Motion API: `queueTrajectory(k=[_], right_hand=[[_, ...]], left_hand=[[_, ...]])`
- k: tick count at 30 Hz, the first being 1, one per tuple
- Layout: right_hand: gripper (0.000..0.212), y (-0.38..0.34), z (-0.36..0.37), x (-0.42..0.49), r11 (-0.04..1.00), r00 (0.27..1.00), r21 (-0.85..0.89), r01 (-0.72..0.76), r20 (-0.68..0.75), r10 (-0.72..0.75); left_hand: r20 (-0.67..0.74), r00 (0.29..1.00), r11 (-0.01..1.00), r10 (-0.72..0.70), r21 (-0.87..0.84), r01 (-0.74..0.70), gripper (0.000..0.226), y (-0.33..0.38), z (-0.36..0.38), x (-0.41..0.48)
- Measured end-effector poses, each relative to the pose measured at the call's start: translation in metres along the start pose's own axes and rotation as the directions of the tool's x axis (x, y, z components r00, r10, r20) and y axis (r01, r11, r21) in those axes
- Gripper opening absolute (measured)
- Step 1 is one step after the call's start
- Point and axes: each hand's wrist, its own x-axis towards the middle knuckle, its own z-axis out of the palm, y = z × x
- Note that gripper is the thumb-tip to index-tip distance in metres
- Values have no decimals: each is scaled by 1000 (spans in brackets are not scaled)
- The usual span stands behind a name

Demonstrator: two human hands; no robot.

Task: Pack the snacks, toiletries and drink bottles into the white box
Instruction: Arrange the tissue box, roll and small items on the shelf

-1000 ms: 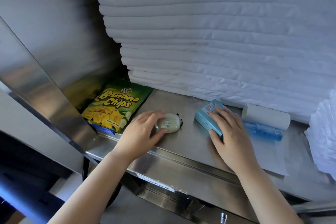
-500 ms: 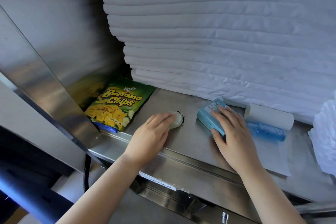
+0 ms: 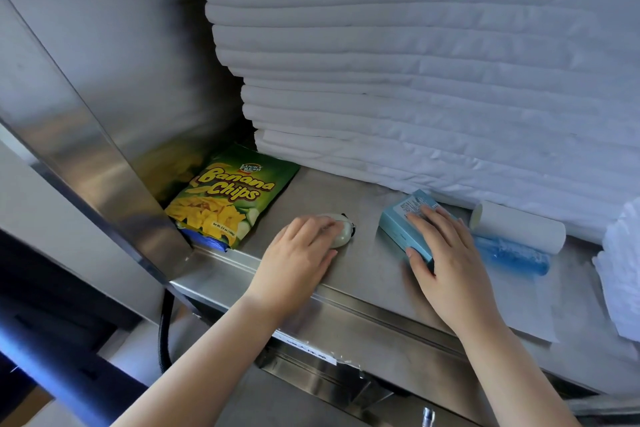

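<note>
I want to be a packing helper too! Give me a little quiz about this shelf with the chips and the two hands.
1. Fill in: the green bag on the steel shelf reads "Banana ____".
2. True or false: the blue bottle lies right beside the white roll.
3. What does the right hand grip? A the green bag; B the light blue box; C the white roll.
Key: 1 Chips. 2 True. 3 B.
</note>
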Motion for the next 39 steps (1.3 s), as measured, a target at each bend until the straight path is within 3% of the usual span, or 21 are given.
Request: queueTrajectory(k=[4, 11, 21, 24, 28, 32, 39], right_hand=[[49, -1, -1, 0, 1000, 1000, 8, -2, -1, 2], [49, -1, -1, 0, 1000, 1000, 15, -7, 4, 6], [48, -1, -2, 1, 1000, 999, 10, -19, 28, 19], [51, -2, -2, 0, 997, 999, 62, -48, -6, 49], [55, 0, -6, -3, 972, 973, 182, -146, -153, 175], [55, 2, -4, -5, 978, 981, 141, -154, -101, 169], [45, 2, -3, -4, 974, 995, 208, -85, -28, 93]], left_hand=[[49, 996, 996, -73, 46, 71, 45, -4, 5, 16], [163, 947, 961, -278, 47, 274, 41, -32, 11, 59], [133, 943, 952, -305, 20, 305, 43, -57, 28, 73], [74, 967, 970, -243, -10, 244, 41, -52, 22, 72], [41, 998, 998, -49, -24, 50, 55, -18, 16, 68], [163, 979, 985, 124, -140, -101, 64, 19, 25, 64], [122, 981, 969, 148, -216, -119, 72, 14, 27, 50]])
